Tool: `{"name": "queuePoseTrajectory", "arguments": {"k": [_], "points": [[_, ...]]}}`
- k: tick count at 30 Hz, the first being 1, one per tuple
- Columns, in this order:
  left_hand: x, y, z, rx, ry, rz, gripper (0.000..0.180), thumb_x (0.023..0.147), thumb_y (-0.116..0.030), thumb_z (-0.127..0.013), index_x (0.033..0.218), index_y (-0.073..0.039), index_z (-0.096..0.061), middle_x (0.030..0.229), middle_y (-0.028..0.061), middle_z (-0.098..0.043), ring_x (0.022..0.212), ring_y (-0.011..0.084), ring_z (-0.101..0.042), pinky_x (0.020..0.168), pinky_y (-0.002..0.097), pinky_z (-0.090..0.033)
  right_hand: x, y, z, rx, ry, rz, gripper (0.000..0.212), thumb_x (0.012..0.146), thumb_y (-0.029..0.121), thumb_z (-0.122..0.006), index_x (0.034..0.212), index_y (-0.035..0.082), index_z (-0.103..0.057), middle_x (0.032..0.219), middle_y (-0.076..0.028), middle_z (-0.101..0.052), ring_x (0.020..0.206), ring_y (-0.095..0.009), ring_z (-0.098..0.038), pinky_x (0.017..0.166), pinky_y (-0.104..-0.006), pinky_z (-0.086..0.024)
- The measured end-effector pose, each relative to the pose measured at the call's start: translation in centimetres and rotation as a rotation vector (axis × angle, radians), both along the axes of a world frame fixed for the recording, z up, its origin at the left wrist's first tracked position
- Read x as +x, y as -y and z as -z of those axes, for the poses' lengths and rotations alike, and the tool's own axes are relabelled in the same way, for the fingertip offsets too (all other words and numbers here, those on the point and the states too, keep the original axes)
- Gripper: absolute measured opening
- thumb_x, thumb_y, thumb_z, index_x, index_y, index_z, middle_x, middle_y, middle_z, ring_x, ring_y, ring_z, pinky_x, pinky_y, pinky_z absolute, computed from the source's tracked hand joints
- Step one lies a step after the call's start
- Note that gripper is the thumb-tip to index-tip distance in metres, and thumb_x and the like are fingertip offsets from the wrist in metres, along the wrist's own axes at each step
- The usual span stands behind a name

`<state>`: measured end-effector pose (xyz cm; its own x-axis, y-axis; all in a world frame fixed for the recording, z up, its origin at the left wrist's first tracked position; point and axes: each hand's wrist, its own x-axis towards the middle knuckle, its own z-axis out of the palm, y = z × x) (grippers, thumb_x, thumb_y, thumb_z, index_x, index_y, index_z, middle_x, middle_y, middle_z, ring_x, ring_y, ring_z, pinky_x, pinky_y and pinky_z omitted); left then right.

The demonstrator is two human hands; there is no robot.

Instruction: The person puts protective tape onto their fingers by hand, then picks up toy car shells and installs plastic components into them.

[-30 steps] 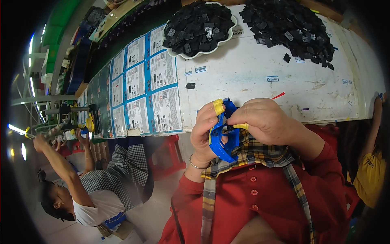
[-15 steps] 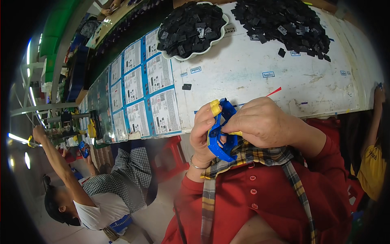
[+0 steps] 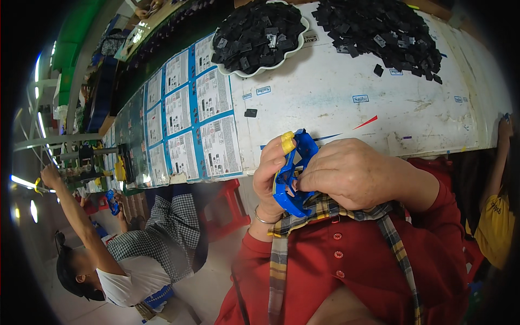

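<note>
Just past the table's front edge, my left hand (image 3: 266,176) grips a blue plastic shell (image 3: 291,202) with an open, hollow middle. Yellow tape wraps one of its fingers. My right hand (image 3: 346,172) is closed, thumb and fingers bunched together inside the shell's hollow. Whatever those fingertips pinch is hidden behind the hand. On the table beyond lie a single small black plastic piece (image 3: 251,113) and a big heap of such black pieces (image 3: 379,35). More of them fill a white scalloped bowl (image 3: 304,40).
Printed sheets (image 3: 218,138) cover the table (image 3: 325,116) on the left. A co-worker (image 3: 143,257) in a checked apron sits to my left with one arm raised, near a red stool (image 3: 232,214). Another person's yellow sleeve (image 3: 494,230) shows at the far right.
My right hand has shifted slightly down and toward me, its fingers more bunched inside the blue shell. The shell has tilted a little in my left hand.
</note>
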<state>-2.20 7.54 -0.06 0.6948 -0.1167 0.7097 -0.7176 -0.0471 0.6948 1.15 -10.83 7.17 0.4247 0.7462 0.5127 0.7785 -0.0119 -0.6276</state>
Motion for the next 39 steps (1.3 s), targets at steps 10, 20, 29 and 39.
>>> {"name": "queuePoseTrajectory", "arguments": {"k": [10,20,29,39], "points": [[-0.9,0.3,-1.2,-0.129,-0.184,0.048,0.047,0.084,-0.034,-0.062,0.118,-0.009,-0.039,0.119,0.0215,-0.050,0.112,0.0345,-0.049,0.099,0.0501,-0.036,-0.8,-0.7,0.3,0.037,-0.071,0.007,0.022,0.063,0.003,-0.062,0.085,0.004,-0.058,0.083,-0.010,-0.058,0.081,-0.027,-0.055,0.074,-0.0364,-0.044],[-0.2,1.4,-0.7,-0.104,-0.140,0.002,0.060,0.070,-0.017,-0.073,0.120,-0.002,-0.042,0.112,0.0195,-0.050,0.103,0.0307,-0.052,0.096,0.0441,-0.039,-1.0,-0.6,1.1,0.081,-0.047,0.094,0.023,0.064,0.000,-0.061,0.085,0.006,-0.053,0.082,-0.008,-0.055,0.076,-0.029,-0.053,0.070,-0.0373,-0.043],[0.9,1.8,-2.4,0.055,-0.322,-0.036,0.079,0.058,-0.008,-0.083,0.124,0.000,-0.041,0.108,0.0084,-0.047,0.099,0.0193,-0.050,0.086,0.0310,-0.042,0.4,1.2,3.0,0.259,-1.003,0.012,0.022,0.078,0.002,-0.065,0.097,0.002,-0.055,0.095,-0.002,-0.059,0.089,-0.008,-0.054,0.077,-0.0248,-0.045],[0.8,1.9,-2.1,-0.027,-0.393,-0.058,0.079,0.057,-0.005,-0.079,0.126,-0.002,-0.042,0.104,0.0130,-0.052,0.094,0.0250,-0.053,0.082,0.0320,-0.043,0.7,0.5,3.7,0.374,-1.205,0.055,0.027,0.078,0.006,-0.066,0.103,0.002,-0.055,0.098,-0.003,-0.061,0.090,-0.010,-0.057,0.082,-0.0250,-0.046]]}}
